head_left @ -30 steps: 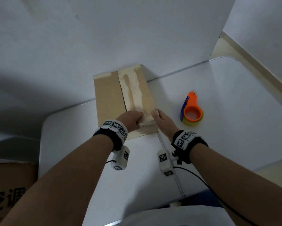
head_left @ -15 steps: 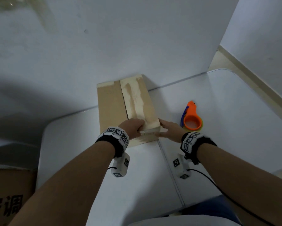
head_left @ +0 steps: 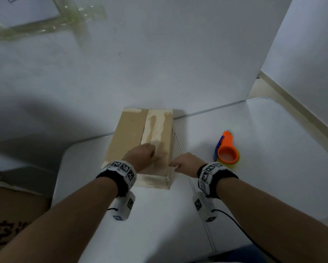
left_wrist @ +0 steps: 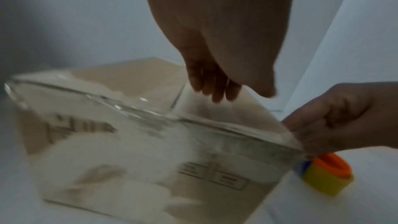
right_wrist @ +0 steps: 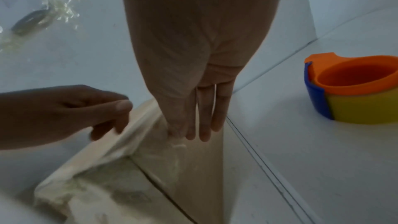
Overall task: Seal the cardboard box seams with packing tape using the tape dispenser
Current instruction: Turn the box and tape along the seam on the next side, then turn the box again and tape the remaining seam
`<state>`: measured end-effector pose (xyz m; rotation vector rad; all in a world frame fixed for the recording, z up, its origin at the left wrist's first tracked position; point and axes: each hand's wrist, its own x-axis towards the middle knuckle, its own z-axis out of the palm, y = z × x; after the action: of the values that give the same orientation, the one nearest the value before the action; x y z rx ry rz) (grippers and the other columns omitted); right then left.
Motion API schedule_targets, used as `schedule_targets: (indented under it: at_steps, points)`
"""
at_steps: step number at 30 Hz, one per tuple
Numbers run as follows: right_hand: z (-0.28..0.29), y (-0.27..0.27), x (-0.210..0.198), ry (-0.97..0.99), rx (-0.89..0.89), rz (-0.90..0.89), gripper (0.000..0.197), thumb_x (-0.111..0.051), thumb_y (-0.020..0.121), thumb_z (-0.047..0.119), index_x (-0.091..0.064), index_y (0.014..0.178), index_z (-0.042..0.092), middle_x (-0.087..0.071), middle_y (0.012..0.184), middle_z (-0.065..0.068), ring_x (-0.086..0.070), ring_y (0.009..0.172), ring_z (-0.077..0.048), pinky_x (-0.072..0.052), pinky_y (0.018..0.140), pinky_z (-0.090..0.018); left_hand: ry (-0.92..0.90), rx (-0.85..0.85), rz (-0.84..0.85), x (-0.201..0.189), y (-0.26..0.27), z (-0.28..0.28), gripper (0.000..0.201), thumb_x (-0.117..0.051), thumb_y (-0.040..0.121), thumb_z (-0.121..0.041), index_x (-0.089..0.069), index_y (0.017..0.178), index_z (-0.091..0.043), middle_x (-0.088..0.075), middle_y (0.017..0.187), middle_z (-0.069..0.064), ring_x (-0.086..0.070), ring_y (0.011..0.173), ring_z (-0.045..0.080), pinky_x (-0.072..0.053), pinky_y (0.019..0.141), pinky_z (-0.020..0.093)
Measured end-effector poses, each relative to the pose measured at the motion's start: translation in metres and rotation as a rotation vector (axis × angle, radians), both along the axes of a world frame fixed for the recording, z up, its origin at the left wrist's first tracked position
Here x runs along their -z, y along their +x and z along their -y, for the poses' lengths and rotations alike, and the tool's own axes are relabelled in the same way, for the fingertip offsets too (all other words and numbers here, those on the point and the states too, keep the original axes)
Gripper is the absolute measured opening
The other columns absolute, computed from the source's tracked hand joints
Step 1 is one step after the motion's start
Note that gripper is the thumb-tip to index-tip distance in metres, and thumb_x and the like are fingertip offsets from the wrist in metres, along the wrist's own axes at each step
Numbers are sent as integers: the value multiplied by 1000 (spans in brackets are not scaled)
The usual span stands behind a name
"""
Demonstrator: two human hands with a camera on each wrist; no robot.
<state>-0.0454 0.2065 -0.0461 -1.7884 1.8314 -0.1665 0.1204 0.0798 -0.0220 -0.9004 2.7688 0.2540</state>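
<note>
The cardboard box (head_left: 129, 133) stands on the white table (head_left: 273, 168), its far end against the white back panel. Pale tape (head_left: 156, 130) covers the right half of its top and its near end face. My left hand (head_left: 142, 156) rests on the near part of the top, fingers loosely bent and tips touching the tape, as the left wrist view (left_wrist: 215, 83) shows. My right hand (head_left: 186, 164) sits at the box's near right corner; its fingers (right_wrist: 200, 125) lie straight down the right side face. The orange tape dispenser (head_left: 226, 152) lies untouched on the table to the right.
A larger printed cardboard carton (head_left: 7, 215) stands off the table's left edge. Crumpled clear tape (head_left: 45, 25) sticks to the back panel high on the left. A seam (head_left: 199, 202) in the tabletop runs toward me just right of the box.
My right hand has slid from the box's near end round to its right side. My left hand has moved farther onto the top. The view has tilted up, and the box's near face now shows.
</note>
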Motion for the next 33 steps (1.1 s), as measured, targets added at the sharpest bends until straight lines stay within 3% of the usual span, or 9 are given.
schedule_targets:
  at_steps: [4, 11, 14, 18, 21, 24, 28, 30, 33]
  points:
    - [-11, -18, -15, -26, 188, 81, 30, -50, 97, 18, -67, 120, 10, -65, 125, -8, -59, 116, -24, -41, 100, -28, 69, -210, 19, 16, -42, -14, 83, -49, 91, -52, -15, 149, -3, -15, 157, 15, -19, 145, 32, -23, 116, 44]
    - [-40, -60, 3, -58, 716, 494, 19, -52, 92, 3, -71, 93, 6, -67, 88, -6, -62, 75, -18, -43, 60, -17, 35, -122, 99, 20, -60, -34, 84, -57, 90, -29, -4, 151, -4, -2, 160, 13, -7, 148, 26, -17, 118, 45]
    - [-40, -65, 3, -207, 856, 481, 30, -45, 91, -2, -69, 90, 16, -68, 101, -8, -66, 91, -24, -51, 78, -28, 55, 19, 78, 17, -43, -39, 84, -60, 87, -23, -8, 151, -6, -4, 160, 12, -12, 147, 24, -18, 118, 42]
    - [-34, -48, -23, -342, 912, 289, 35, -42, 94, 1, -62, 122, 12, -56, 86, 3, -63, 91, -31, -47, 84, -28, 129, 275, 40, 27, 4, -32, 80, -55, 88, -17, -9, 153, -21, -4, 162, -4, -9, 148, 11, -13, 120, 42]
    - [-22, -41, -21, -265, 839, 251, 46, -48, 95, 10, -43, 140, 15, -59, 125, -15, -58, 113, -32, -43, 94, -31, 45, 365, 16, 25, 46, -10, 73, -45, 89, -6, -17, 150, -36, -13, 158, -18, -10, 146, 3, -8, 119, 39]
    - [-17, -33, -11, -125, 704, 232, 51, -49, 97, 22, -35, 147, 17, -50, 141, -14, -51, 125, -29, -38, 102, -31, 19, 49, -80, 23, 86, 15, 83, -43, 81, 10, -29, 146, -39, -24, 157, -12, -26, 144, 12, -18, 117, 38]
    - [-16, -15, -9, -156, 488, 244, 41, -46, 99, 27, -49, 139, 18, -63, 129, -8, -57, 120, -24, -39, 102, -28, -85, -715, -597, 35, 105, 17, 51, -51, 93, -21, -41, 141, -10, -31, 152, 20, -39, 134, 37, -34, 109, 43]
    - [-12, -12, -11, -126, 436, 207, 33, -47, 98, 29, -64, 123, 17, -69, 117, -5, -63, 110, -21, -46, 99, -29, 219, -1179, -710, 46, 94, 8, 75, -56, 90, -41, -24, 146, -3, -33, 148, 22, -37, 134, 36, -32, 112, 45]
    - [-8, -11, -16, 5, 386, 396, 30, -47, 98, 24, -73, 106, 11, -72, 102, 3, -71, 90, -14, -54, 83, -21, 630, -1418, -907, 61, 69, 2, 113, -64, 56, -77, -33, 141, -9, -57, 128, 8, -59, 110, 28, -49, 97, 49]
